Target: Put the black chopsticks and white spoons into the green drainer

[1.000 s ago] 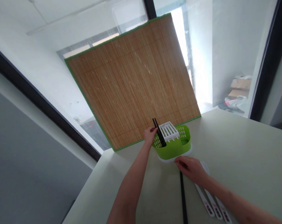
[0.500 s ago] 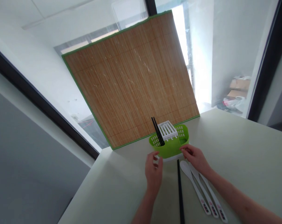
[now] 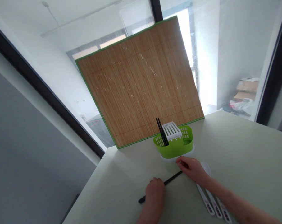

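Observation:
A black chopstick (image 3: 174,178) lies slantwise on the table; whether it is a pair I cannot tell. My left hand (image 3: 155,194) is closed over it near its lower left end, fingers mostly hidden behind the back of the hand. At the other end is my right hand (image 3: 192,169), its fingertips pinched together over or beside the chopstick; what they hold is hidden. Behind both hands stands a green cutlery holder (image 3: 175,151) on a white base. Black chopsticks (image 3: 162,132) lean in its left part, and a white slatted piece (image 3: 171,130) sits on its middle.
Three white spoons (image 3: 209,199) lie side by side under my right forearm, partly covered. A bamboo mat (image 3: 141,84) with green edging leans against the glass behind the holder. The white table (image 3: 238,155) reaches out to the right.
The chopstick has turned from pointing away from me to lying slantwise. My left hand came down onto it. My right hand left the holder's front and moved nearer. The view shifted slightly.

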The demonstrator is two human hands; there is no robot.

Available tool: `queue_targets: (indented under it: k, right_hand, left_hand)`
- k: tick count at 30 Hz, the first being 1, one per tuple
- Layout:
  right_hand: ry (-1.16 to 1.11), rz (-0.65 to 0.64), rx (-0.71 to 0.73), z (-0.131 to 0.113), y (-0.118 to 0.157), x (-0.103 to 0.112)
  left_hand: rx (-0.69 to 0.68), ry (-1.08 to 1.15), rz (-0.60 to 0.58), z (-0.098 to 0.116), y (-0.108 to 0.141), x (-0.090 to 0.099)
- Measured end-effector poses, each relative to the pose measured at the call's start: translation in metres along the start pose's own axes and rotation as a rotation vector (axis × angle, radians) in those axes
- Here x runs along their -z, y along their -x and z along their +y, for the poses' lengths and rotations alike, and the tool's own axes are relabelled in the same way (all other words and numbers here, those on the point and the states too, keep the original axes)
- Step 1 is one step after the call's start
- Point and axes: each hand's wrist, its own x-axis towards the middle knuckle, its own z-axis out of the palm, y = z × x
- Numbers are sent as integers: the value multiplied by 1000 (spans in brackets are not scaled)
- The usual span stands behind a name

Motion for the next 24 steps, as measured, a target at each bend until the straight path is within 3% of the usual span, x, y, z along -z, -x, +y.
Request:
queue_targets:
  k: [5,9,12,17,21,24]
  right_hand:
    - [71,-44,65,-5,6,-3]
    - [53,-57,107,-9,7,-2]
    - [-63,-130,105,-15,10,-3]
    - [-219,-294,149,-24,21,-11]
    - [-111,-314,222,-20,23,-16]
    - [-71,-309,201,-16,20,-17]
  left_hand:
    - [-75,-127,-5,-41,13,-8]
    - [-92,88,28,-55,30,4]
    - [-161,454,19,-46,36,22]
    - [-258,1021,66,-10,23,37]
    - [-328,1226,222,8,6,32]
    - [-349,1299,251,9,-2,24]
